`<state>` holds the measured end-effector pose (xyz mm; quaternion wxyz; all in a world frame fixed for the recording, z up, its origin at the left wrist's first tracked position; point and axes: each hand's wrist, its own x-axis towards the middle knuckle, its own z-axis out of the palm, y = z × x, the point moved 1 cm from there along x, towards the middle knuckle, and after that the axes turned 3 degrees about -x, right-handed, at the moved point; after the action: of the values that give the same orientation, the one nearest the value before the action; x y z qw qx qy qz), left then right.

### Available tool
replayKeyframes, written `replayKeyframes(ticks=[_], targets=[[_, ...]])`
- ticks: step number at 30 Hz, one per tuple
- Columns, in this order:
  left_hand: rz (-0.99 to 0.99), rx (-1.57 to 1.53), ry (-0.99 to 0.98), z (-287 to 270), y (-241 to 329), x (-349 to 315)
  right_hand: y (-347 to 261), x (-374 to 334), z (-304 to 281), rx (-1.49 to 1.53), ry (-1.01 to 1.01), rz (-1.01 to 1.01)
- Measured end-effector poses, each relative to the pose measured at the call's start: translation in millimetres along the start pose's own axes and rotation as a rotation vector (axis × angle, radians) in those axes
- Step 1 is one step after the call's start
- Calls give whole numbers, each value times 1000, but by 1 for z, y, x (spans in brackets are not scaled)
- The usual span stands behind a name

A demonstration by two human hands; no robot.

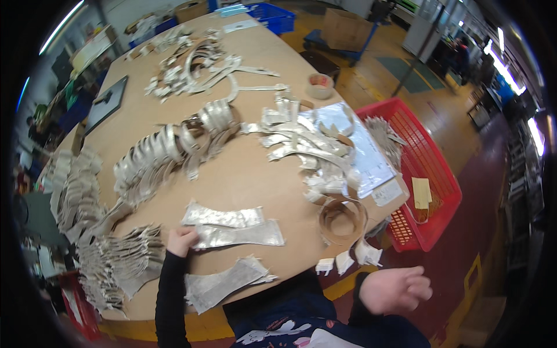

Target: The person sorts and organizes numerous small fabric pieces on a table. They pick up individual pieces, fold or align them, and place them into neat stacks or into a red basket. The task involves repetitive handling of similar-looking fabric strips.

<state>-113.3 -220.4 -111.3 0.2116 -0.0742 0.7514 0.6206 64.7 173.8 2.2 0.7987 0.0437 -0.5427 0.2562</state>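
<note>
The left hand [182,240], nearly closed, pinches one end of a shiny silver, narrow-waisted flat strip [243,234] on the tan tabletop [249,174]. The blurred right hand [397,290] hangs half-curled, apparently empty. This looks like positioning; moving on calls for a steady pinch.

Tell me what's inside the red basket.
In the red basket, silvery strips show at the far end, with a yellow card nearer. The table covers part of the basket's left side; anything there, or under the strips, cannot be seen.
</note>
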Motion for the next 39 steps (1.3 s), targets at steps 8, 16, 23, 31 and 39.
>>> replayKeyframes(ticks=[8, 16, 23, 31, 39], targets=[[111, -361, 8, -5, -2, 5, -77, -30, 109, 876, -791, -8], [222, -575, -37, 8, 1, -3, -70, -155, 223, 597, -1375, 254], [275, -511, 74, 14, 2, -13, -69, -170, 211, 557, -1437, 383], [309, -488, 47, 10, 21, -23, -75, -163, 212, 553, -1439, 304], [446, -174, 154, 11, 23, -28, -79, -166, 209, 499, -1432, 131]])
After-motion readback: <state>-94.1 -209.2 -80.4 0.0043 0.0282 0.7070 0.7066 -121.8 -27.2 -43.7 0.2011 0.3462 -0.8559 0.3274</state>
